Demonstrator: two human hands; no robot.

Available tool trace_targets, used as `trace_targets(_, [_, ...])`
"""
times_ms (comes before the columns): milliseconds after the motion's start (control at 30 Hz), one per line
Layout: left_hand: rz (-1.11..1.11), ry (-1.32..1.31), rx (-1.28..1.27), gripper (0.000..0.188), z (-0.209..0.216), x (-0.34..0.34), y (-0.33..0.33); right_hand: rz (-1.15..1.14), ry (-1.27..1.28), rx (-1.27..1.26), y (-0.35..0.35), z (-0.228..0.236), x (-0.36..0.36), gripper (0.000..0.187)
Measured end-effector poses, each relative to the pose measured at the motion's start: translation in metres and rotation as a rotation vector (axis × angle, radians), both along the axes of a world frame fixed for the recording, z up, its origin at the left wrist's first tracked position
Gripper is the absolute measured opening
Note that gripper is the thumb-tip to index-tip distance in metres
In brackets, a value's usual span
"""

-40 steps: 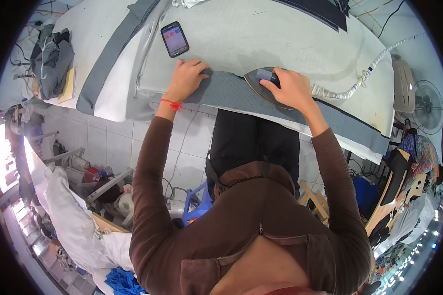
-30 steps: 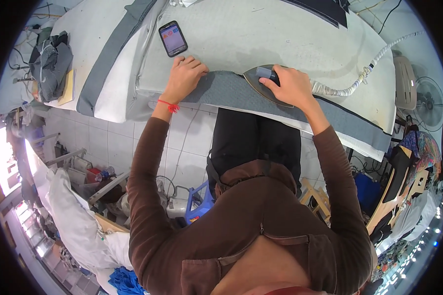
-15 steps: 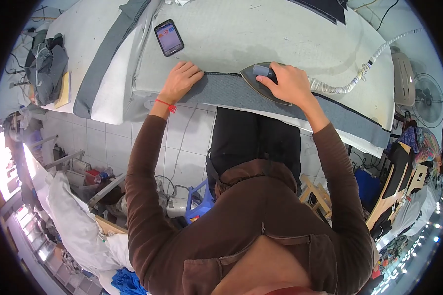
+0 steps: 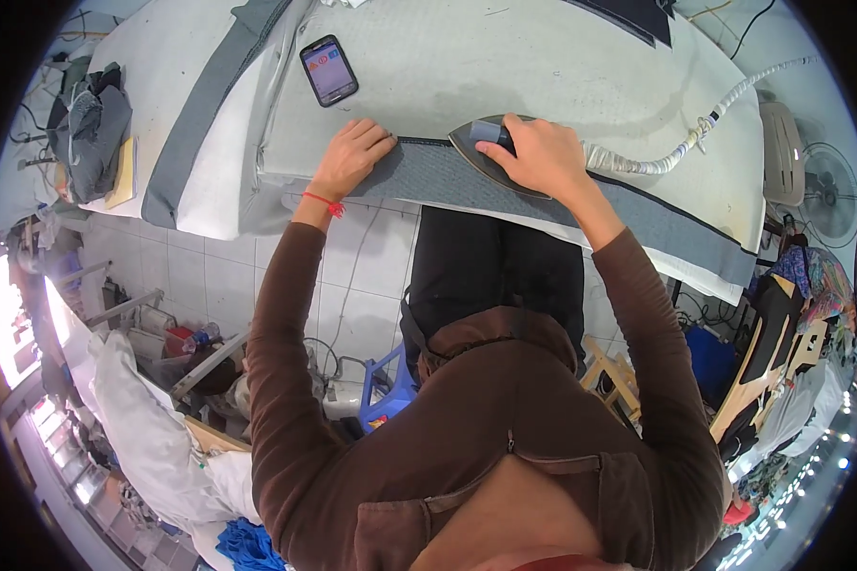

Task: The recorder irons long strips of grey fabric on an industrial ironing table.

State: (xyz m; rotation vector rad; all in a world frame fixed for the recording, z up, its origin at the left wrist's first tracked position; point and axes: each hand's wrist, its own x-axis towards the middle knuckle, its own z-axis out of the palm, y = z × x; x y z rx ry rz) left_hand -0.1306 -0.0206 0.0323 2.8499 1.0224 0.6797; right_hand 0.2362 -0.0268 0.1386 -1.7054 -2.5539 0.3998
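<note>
Along the near edge of the white padded table lies a long grey fabric strip with a dark upper edge. My right hand is wrapped round the handle of an iron, whose flat plate rests on the strip with its tip toward the left. A cord wrapped in white runs from behind that hand to the upper right. At the strip's left end, my left hand has its fingers curled closed on the fabric; the fingertips are partly hidden.
A phone with a lit screen lies beyond my left hand. Another grey strip hangs over the table's left part. Dark cloth lies at the far edge. A fan stands at the right, and a blue stool is below.
The iron and my right hand have slid a little to the left along the strip, drawing the cord with them. My left hand has stayed at the strip's left end.
</note>
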Motion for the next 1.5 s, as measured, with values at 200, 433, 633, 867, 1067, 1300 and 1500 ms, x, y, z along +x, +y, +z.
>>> trace_targets(200, [0.003, -0.035, -0.002, 0.045, 0.001, 0.000, 0.000, 0.001, -0.013, -0.014, 0.000, 0.002, -0.015, 0.064])
trace_targets(433, [0.100, -0.001, 0.036, 0.039, -0.001, 0.003, -0.003, 0.026, 0.009, 0.000, 0.002, 0.000, -0.026, 0.063])
trace_targets(633, [0.219, -0.050, 0.029, 0.024, 0.010, 0.003, -0.004, 0.037, 0.009, -0.002, 0.003, 0.001, -0.033, 0.062])
trace_targets(867, [0.251, -0.071, -0.062, 0.021, 0.009, -0.031, -0.012, 0.063, 0.010, 0.004, 0.005, 0.003, -0.043, 0.061])
trace_targets(1067, [0.208, -0.091, -0.039, 0.025, 0.013, -0.032, -0.011, 0.095, 0.037, 0.041, 0.009, -0.003, -0.054, 0.062])
trace_targets(1300, [0.199, -0.118, -0.070, 0.043, 0.003, -0.031, -0.018, 0.108, 0.050, 0.046, 0.010, -0.003, -0.066, 0.064])
trace_targets(1500, [0.230, -0.102, -0.030, 0.045, 0.002, -0.026, -0.022, 0.131, 0.047, 0.034, 0.013, -0.002, -0.071, 0.067])
